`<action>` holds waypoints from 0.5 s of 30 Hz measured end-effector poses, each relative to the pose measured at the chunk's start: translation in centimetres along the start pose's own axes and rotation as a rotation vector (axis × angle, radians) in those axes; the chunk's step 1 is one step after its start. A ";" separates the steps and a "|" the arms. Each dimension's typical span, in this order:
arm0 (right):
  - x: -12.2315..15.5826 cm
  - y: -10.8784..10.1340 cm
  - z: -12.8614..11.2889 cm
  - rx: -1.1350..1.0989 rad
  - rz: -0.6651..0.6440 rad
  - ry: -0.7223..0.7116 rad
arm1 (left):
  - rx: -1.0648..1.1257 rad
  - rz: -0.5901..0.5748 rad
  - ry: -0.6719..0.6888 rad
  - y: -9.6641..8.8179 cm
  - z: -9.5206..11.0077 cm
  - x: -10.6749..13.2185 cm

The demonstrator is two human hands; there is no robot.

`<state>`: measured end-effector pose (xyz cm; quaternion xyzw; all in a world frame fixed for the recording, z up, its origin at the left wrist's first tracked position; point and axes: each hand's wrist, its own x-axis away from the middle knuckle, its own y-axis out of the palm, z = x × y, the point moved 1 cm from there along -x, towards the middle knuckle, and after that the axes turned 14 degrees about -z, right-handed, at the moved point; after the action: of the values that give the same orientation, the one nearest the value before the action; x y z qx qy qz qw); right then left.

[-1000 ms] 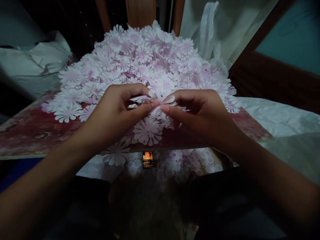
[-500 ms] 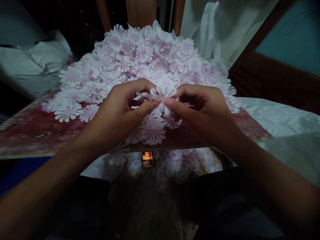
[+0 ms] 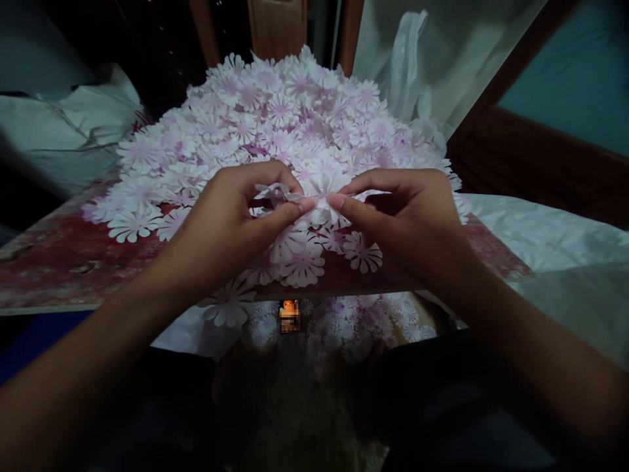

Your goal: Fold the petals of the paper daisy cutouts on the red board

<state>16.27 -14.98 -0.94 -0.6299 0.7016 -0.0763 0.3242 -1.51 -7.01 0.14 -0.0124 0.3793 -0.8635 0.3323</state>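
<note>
Left hand (image 3: 228, 233) pinching curled paper daisy (image 3: 276, 194) between thumb and forefinger — right hand (image 3: 400, 226) half-curled, thumb resting against white petals (image 3: 320, 187), hold unclear — both working over daisy heap (image 3: 275, 124) on red-stained board (image 3: 63, 262).

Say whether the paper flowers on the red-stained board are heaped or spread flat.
Heaped: the paper flowers rise in a deep overlapping mound on the red-stained board, with only a few lying singly near its front.

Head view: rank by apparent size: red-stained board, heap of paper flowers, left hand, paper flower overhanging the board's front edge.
Red-stained board, then heap of paper flowers, then left hand, though nearness to the camera inflates it, then overhanging paper flower.
</note>
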 end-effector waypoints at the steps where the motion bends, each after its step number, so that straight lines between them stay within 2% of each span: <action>1: 0.0 0.0 0.0 -0.017 -0.015 0.014 | -0.013 0.000 -0.006 0.0 -0.1 0.0; 4: 0.0 0.0 0.0 -0.052 -0.023 0.021 | -0.030 0.019 -0.023 0.1 -0.1 0.0; 8: 0.0 -0.4 0.1 -0.092 0.053 -0.014 | 0.023 0.043 -0.011 0.1 0.3 0.1; 11: 0.1 -0.7 -0.1 -0.166 0.058 -0.041 | 0.011 0.060 -0.002 0.1 0.7 0.2; 15: 0.3 -0.5 -0.4 -0.093 0.022 0.019 | -0.053 0.071 0.015 0.2 0.6 0.2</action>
<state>16.45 -15.45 -0.50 -0.6357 0.7144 -0.0461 0.2889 -1.38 -7.63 0.40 -0.0013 0.4046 -0.8409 0.3593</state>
